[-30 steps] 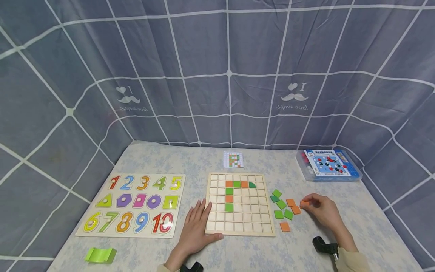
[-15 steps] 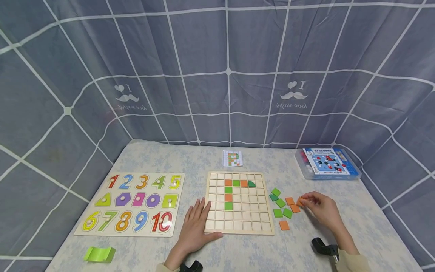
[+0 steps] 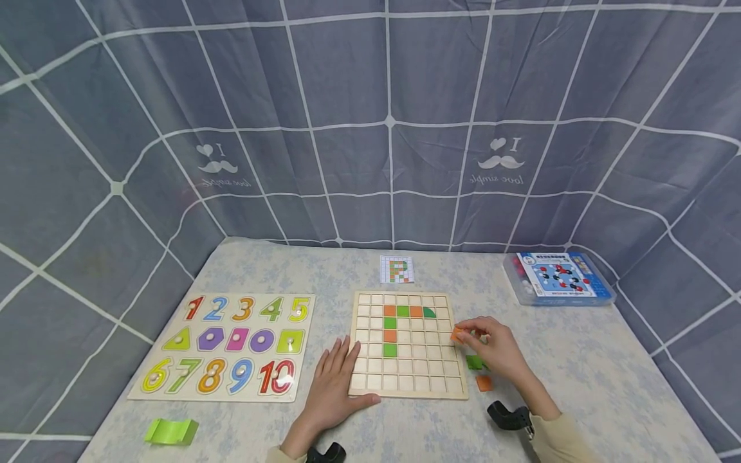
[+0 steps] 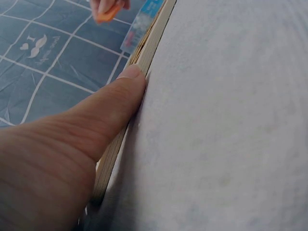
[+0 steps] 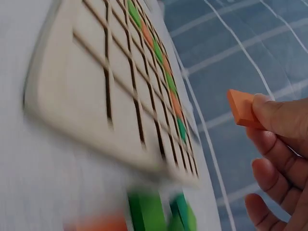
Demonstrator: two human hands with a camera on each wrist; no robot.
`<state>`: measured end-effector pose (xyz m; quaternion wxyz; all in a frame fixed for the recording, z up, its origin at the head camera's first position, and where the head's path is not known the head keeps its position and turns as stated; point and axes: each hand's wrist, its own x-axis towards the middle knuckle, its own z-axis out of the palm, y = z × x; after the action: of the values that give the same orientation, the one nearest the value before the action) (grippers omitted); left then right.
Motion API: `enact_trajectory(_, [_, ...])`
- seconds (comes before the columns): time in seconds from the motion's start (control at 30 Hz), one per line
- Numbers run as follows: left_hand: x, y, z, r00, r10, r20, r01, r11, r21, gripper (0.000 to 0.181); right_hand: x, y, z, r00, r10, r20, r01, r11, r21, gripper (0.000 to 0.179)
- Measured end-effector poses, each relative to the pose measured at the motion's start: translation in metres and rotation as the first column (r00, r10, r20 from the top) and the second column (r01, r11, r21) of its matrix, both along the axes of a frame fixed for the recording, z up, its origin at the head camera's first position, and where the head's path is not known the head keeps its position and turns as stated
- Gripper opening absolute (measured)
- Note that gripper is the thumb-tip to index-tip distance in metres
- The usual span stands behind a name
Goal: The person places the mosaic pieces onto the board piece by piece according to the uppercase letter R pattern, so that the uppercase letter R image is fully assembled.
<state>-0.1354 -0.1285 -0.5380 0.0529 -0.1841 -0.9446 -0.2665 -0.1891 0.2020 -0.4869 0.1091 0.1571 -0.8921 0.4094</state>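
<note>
My right hand (image 3: 494, 347) pinches an orange square tile (image 5: 243, 108) between thumb and fingers, over the right edge of a wooden grid board (image 3: 425, 370). In the right wrist view the tile is held up off the table. Set in the grid are several orange and green square tiles and one dark green rounded tile (image 3: 429, 313), forming a column and a top row. My left hand (image 3: 332, 392) rests at the board's lower left, fingers extended along its left side; its thumb (image 4: 115, 98) lies against the front edge.
Loose green tiles (image 3: 475, 362) and an orange tile (image 3: 484, 384) lie right of the board, partly hidden by the right hand. A pattern card (image 3: 397, 270) lies behind it. A number puzzle (image 3: 222, 350), green block (image 3: 171, 432) and plastic case (image 3: 558, 280) stand around.
My right hand has picked up an orange tile from the loose pile and moved left with it to the board's right edge. The left hand stays in place.
</note>
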Motion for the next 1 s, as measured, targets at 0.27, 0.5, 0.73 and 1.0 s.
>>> enact_trajectory(0.27, [0.001,0.001,0.002,1.0,-0.006,0.012,0.006,1.0,0.006,0.102,-0.003,-0.046,0.002,0.988,0.151,0.039,-0.15,0.988,-0.03,0.005])
enact_trajectory(0.5, [0.001,0.0,0.002,1.0,0.0,0.007,0.0,1.0,-0.007,0.102,-0.006,-0.075,-0.002,0.973,0.209,0.1,-0.208,0.978,-0.027,0.004])
enact_trajectory(0.73, [0.001,-0.001,0.002,1.0,-0.008,0.016,0.008,1.0,0.0,0.102,-0.005,-0.095,-0.014,0.957,0.254,0.139,-0.248,0.967,-0.061,0.006])
enact_trajectory(1.0, [0.0,-0.001,0.002,1.0,-0.007,0.015,0.007,1.0,-0.011,0.102,-0.002,-0.106,-0.016,0.94,0.288,0.182,-0.286,0.957,-0.04,0.004])
